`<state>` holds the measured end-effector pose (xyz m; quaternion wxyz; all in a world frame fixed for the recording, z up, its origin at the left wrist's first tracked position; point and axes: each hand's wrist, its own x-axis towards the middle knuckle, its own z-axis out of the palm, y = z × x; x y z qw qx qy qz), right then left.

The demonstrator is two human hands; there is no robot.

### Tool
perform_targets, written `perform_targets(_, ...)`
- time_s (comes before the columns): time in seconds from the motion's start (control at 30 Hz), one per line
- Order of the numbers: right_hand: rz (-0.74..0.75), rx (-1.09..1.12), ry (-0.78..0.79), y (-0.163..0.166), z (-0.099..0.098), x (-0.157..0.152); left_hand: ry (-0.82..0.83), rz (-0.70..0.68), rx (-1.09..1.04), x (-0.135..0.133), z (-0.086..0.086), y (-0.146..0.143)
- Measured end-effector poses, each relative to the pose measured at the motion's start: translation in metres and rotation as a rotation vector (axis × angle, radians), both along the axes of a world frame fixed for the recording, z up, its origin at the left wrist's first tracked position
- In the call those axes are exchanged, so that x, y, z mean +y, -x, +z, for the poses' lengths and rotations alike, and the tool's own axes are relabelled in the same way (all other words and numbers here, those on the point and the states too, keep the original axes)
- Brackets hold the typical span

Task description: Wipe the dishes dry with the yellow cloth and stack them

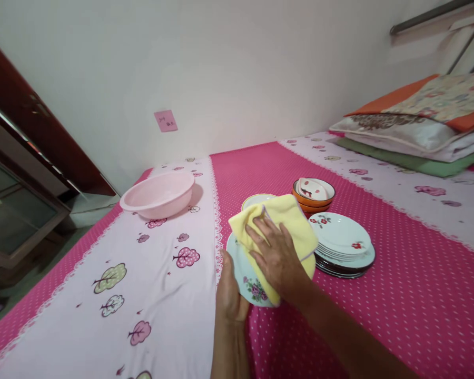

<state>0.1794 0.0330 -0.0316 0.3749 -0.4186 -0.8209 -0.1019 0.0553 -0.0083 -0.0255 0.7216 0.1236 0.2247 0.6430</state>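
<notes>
My left hand [232,287] grips the left rim of a pale plate [243,268] with purple flowers, thumb on its edge and the other fingers beneath. The plate is held tilted above the bed. A yellow cloth [294,223] with a purple edge covers much of its face. On the cloth lies my right hand [274,252], pressing it against the plate with fingers slightly apart. Just right of it stands a stack of plates [342,234], the top one white with red flowers. Behind the cloth, another plate with a yellow rim [256,199] shows only in part.
Orange bowls [313,197] are stacked behind the plates, a pink-and-white dish in the top one. A pink basin [158,196] stands at the left. Folded bedding [414,129] lies at the far right. The patterned bedspread [174,310] reaches the wall, where a pink note [166,121] hangs.
</notes>
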Motion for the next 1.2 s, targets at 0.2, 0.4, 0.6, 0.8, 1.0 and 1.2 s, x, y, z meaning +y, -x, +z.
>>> perform_targets(0.2,-0.127,0.023,0.026,-0.013,-0.012,0.011,-0.012,0.164,0.027,0.002,0.0,0.0)
perform_targets(0.4,-0.08,-0.105,0.147,0.004,-0.012,-0.013,0.073,0.378,0.065,0.003,0.01,0.01)
perform_targets(0.6,0.168,-0.159,0.334,0.023,0.009,-0.054,0.137,0.344,0.036,0.002,0.01,0.019)
perform_targets(0.8,0.374,-0.017,0.27,0.034,0.006,-0.052,0.119,0.254,-0.055,0.0,0.007,0.022)
perform_targets(1.0,0.167,0.031,0.059,0.043,0.003,-0.027,0.048,0.217,-0.074,-0.001,0.011,0.009)
perform_targets(1.2,-0.094,0.091,0.019,0.028,0.012,-0.003,-0.058,0.142,0.009,-0.001,0.008,0.003)
